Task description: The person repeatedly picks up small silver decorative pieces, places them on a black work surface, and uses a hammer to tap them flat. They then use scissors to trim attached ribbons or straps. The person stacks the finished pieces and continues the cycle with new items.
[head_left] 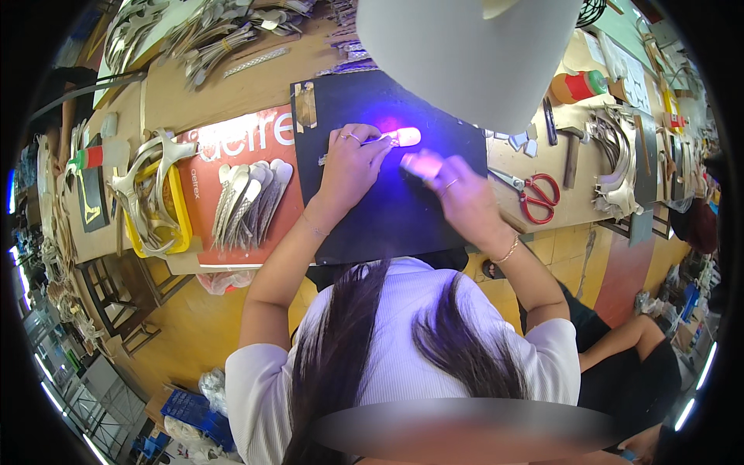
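Over the dark mat (372,217), my left hand (349,167) is closed on a narrow strap piece (406,137). Its rounded end sticks out past my fingertips and glows pink under violet light. My right hand (469,201) is just to the right of that end, its fingers curled and smeared by motion; whether it holds anything is unclear. Left of my left forearm, a fanned bundle of pale straps (252,203) with rounded ends lies on a red printed sheet (209,143).
A large white lamp shade (457,62) hangs over the mat's far side. To the right lie red-handled scissors (539,198), a hammer (572,159) and a red-and-yellow bottle (577,87). A yellow tray (182,209) with curved pale straps stands left. More strap bundles (221,46) lie at the back.
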### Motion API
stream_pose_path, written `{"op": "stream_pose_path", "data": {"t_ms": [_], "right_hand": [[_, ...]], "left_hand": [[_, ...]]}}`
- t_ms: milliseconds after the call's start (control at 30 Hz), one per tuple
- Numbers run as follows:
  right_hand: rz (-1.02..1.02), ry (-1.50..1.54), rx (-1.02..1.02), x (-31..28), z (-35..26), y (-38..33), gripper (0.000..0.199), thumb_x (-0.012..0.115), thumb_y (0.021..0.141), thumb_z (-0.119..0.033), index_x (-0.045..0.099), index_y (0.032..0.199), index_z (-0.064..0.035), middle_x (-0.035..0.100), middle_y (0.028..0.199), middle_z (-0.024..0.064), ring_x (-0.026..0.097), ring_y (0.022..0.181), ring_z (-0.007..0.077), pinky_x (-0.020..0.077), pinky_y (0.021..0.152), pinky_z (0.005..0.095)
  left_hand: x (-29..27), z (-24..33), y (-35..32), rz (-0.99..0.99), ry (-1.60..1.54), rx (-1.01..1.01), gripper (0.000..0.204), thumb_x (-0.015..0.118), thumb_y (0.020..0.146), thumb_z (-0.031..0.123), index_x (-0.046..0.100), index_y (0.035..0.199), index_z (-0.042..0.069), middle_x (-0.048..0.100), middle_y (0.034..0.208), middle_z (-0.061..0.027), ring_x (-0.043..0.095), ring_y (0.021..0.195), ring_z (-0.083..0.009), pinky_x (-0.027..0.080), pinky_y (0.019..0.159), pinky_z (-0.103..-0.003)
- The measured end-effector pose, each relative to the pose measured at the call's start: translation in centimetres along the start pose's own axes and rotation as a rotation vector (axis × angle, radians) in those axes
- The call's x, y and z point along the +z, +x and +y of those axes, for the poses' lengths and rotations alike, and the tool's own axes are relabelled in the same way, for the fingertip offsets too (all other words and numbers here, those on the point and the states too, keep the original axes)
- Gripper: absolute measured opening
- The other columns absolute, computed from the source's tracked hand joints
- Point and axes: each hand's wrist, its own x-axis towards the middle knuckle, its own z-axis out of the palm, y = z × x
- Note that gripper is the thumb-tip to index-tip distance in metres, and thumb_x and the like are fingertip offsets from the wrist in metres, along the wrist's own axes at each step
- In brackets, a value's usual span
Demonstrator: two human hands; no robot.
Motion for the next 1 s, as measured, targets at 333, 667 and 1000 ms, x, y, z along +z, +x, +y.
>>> {"op": "stream_pose_path", "data": {"t_ms": [333, 667, 1000], "right_hand": [[0.077, -0.061, -0.037, -0.1, -0.2, 3.6, 0.032, 0.066, 0.092, -0.021, 0.066, 0.121, -0.0083, 0.064, 0.084, 0.0065, 0.065, 0.064, 0.0234, 0.0528, 0.056, 0.0347], [-0.084, -0.199, 0.091, -1.1, -0.8, 4.1, 0.025, 0.066, 0.092, -0.017, 0.069, 0.115, -0.0076, 0.069, 0.088, 0.0078, 0.067, 0.065, 0.0248, 0.0541, 0.057, 0.0362], [0.024, -0.115, 0.066, -0.4, -0.6, 5.3, 0.027, 0.058, 0.097, -0.025, 0.067, 0.118, -0.0106, 0.068, 0.081, 0.0121, 0.067, 0.064, 0.0306, 0.0553, 0.056, 0.0416]], "left_hand": [[0.2, 0.0, -0.3, 0.071, -0.019, 0.019, 0.009, 0.075, 0.079, 0.010, 0.074, 0.088, 0.008, 0.065, 0.094, -0.0018, 0.061, 0.095, -0.0203, 0.042, 0.087, -0.038], [0.4, -0.2, -0.2, 0.078, -0.043, 0.011, 0.008, 0.076, 0.078, 0.010, 0.074, 0.084, 0.007, 0.065, 0.092, -0.0021, 0.061, 0.094, -0.0208, 0.043, 0.086, -0.038], [0.4, -0.4, -0.2, 0.059, -0.031, 0.001, 0.010, 0.076, 0.079, 0.012, 0.075, 0.086, 0.005, 0.067, 0.091, -0.0033, 0.062, 0.093, -0.0213, 0.044, 0.085, -0.037]]}}
